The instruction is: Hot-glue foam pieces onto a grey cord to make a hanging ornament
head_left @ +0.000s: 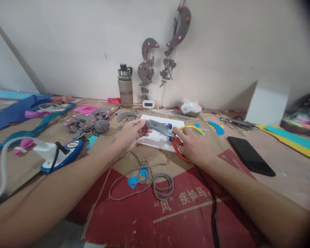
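My right hand (196, 144) grips a pair of scissors (161, 128) by its red and yellow handles, the blades pointing left over a white sheet (155, 142). At the blade tips, the fingers of my left hand (130, 136) are pinched together; a small grey bit may be between them, but I cannot make it out. A dark blue item lies partly hidden behind the blades. Below the hands, a loose grey cord (163, 186) lies in coils on the red-printed cardboard (186, 224), with blue cut pieces (133, 182) under it.
A black phone (250, 155) lies right. Grey felt pieces and yarn (89, 123) are heaped left, beyond a blue power strip (63, 156) with a white plug. At the wall stand a water bottle (125, 88) and small clock (148, 104); grey moon hangings (182, 27) hang above.
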A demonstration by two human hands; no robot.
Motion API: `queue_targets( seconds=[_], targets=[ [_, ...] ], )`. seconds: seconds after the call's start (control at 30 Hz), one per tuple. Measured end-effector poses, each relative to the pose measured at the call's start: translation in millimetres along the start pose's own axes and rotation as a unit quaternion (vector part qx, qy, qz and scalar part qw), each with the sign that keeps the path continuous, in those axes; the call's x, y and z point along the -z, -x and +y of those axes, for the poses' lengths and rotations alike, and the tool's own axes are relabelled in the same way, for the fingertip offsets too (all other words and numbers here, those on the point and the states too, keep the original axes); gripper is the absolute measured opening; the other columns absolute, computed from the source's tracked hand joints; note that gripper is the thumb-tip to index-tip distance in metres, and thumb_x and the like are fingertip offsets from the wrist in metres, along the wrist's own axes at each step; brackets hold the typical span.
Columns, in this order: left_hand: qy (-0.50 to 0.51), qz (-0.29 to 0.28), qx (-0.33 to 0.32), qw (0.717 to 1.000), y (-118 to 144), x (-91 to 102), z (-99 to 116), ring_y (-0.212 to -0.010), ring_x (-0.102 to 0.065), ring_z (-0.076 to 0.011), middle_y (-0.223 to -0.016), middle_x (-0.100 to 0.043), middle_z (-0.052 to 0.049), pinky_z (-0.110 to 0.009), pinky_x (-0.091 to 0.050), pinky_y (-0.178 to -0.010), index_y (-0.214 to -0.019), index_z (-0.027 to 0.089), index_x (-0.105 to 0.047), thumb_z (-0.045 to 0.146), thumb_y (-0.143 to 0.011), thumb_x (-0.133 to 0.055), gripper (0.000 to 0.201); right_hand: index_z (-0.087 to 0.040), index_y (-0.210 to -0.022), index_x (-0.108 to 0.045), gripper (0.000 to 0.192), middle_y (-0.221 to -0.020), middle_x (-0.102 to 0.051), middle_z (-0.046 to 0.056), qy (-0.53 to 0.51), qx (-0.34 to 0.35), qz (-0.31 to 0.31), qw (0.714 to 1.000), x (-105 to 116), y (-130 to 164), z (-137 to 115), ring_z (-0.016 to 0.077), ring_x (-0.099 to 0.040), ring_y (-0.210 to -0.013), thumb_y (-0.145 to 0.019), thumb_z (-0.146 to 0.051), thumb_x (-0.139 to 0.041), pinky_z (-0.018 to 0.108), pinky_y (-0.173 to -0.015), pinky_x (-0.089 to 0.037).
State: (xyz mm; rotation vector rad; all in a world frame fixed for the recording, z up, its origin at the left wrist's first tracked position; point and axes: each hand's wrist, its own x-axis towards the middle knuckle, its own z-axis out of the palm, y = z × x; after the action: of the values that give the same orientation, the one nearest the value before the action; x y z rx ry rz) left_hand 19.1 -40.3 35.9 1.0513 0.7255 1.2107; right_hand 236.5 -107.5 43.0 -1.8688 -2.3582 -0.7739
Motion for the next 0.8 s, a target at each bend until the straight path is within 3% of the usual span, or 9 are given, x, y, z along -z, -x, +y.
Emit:
queue_targets(
  seconds=[0.3, 0.6, 0.8],
  targets=[
    [-0.008, -0.022, -0.005, 1.0, -2, 0.8, -4, -0.065, -0.059, -0.0084, -0.074, -0.064, -0.004, -0.02, -0.047, -0.061, -0.085, 0.009, -0.067, 0.009, -0.068, -0.072, 0.018, -0.026, -0.132, -0.045, 0.044, -0.103, -0.063, 0.01, -0.035, -0.007, 0.011, 0.999, -2, 0, -1, 0.0196, -0.057, -0.079, -0.088, -0.023, -0.04, 0.028, -0.059, -0.028],
    [0.005, -0.044, 0.0, 0.999, -5, 7.6, -7, -0.06, -0.054, -0.0064, -0.069, -0.061, -0.002, -0.019, -0.042, -0.058, -0.078, 0.011, -0.067, 0.018, -0.068, -0.073, 0.014, -0.026, -0.134, -0.044, 0.048, -0.102, -0.066, 0.009, -0.05, 0.001, 0.003, 0.999, -7, 1, 0, 0.0166, -0.057, -0.068, -0.087, -0.024, -0.038, 0.027, -0.056, -0.024],
    [0.007, -0.051, -0.007, 0.999, -6, 8.0, -7, -0.055, -0.049, -0.0046, -0.069, -0.06, -0.002, -0.018, -0.039, -0.054, -0.075, 0.01, -0.067, 0.018, -0.067, -0.073, 0.013, -0.026, -0.135, -0.044, 0.048, -0.088, -0.067, 0.009, -0.047, -0.006, -0.005, 0.999, -7, 1, -1, 0.0179, -0.058, -0.068, -0.088, -0.027, -0.038, 0.026, -0.056, -0.024]
  ],
)
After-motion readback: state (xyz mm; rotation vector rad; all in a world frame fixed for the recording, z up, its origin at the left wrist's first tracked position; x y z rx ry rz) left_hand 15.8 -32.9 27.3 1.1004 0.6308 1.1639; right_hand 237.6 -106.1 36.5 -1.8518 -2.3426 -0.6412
